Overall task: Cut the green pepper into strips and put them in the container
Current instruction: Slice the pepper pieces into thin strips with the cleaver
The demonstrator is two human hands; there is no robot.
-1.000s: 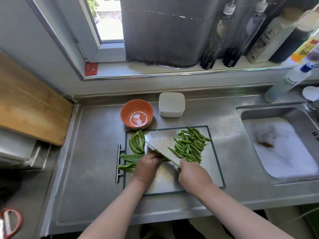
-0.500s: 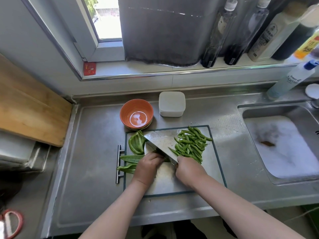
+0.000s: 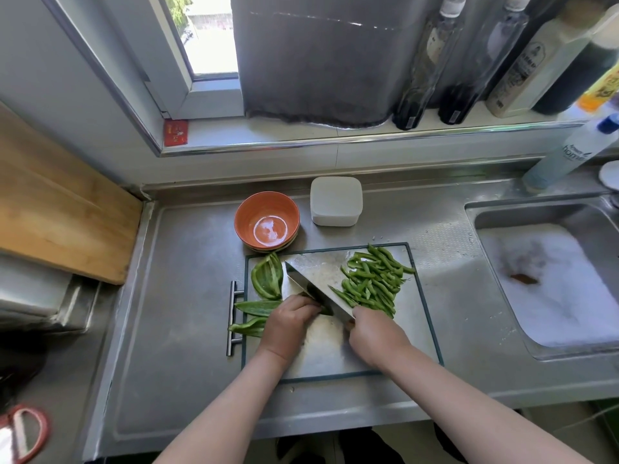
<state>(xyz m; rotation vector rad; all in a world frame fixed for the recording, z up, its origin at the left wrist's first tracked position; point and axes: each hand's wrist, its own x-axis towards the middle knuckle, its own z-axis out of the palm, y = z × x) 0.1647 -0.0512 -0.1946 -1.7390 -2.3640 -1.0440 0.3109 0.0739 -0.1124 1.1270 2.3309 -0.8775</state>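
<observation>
One hand, the left hand (image 3: 288,321), is holding down a pepper piece (image 3: 325,310) on the cutting board (image 3: 422,329). Its fingers are curled over the piece, so only a bit of green is peeking out. The knuckles are sitting right beside the flat of the knife (image 3: 316,281). The right hand (image 3: 376,336) is gripping the knife with its fingers wrapped tight round the handle, so the handle is hidden. The wide blade is pointing away and to the left, and its edge is meeting the pepper piece just by the left fingers. I cannot tell if the edge is touching the board

On the right side of the blade a pile of pepper strips (image 3: 371,279) is lying on the board, right up against the blade. On the left side the uncut pepper pieces (image 3: 268,276) are lying, one curved one near the far edge and two long ones poking out over the left edge of the board

The board is lying on the steel table (image 3: 187,329). Behind it an orange bowl (image 3: 266,222) is standing, and just to its right a white container (image 3: 336,200) is sitting, well apart from the strips. Far to the right the sink (image 3: 589,222) is holding white foam. Bottles (image 3: 422,68) are standing on the window ledge, and a wooden board (image 3: 60,209) is resting at the far left
</observation>
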